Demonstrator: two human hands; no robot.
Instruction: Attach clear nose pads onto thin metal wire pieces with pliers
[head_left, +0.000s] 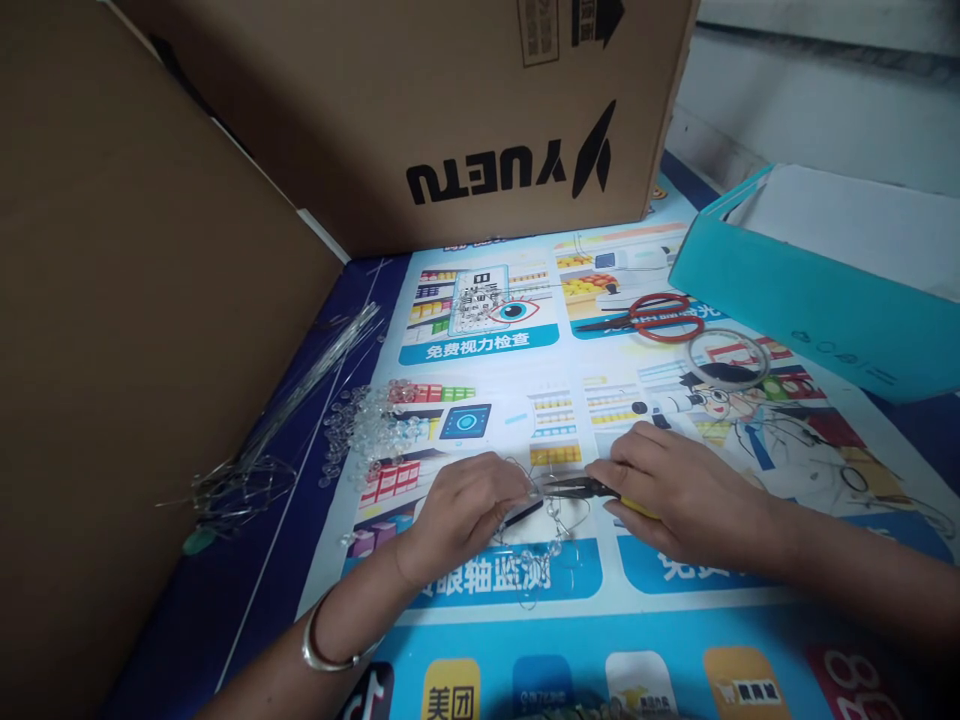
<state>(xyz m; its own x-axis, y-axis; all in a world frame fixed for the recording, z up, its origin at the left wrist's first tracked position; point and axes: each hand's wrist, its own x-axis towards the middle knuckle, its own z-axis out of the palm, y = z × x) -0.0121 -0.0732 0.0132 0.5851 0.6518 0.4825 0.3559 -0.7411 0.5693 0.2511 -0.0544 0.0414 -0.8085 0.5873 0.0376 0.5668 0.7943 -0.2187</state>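
Note:
My right hand [664,490] is closed round the yellow handles of a pair of pliers [581,487], whose dark jaws point left. Just left of the jaw tips, my left hand [472,500] pinches a piece of thin wire strung with clear beads [553,545]. The wire loops down over the printed sheet below my fingers, and the pliers' tips meet it close to my fingertips. Exactly what the jaws grip is too small to tell. Beyond my left hand lies a loose heap of clear beads [371,430].
Red-handled scissors [667,318] and a wire coil [727,358] lie beyond my right hand, near a turquoise box [817,310]. At left are a bundle of thin wires [315,370] and a wire frame [240,490]. Cardboard walls [487,100] stand behind and left. A small bag of beads [480,298] lies further back.

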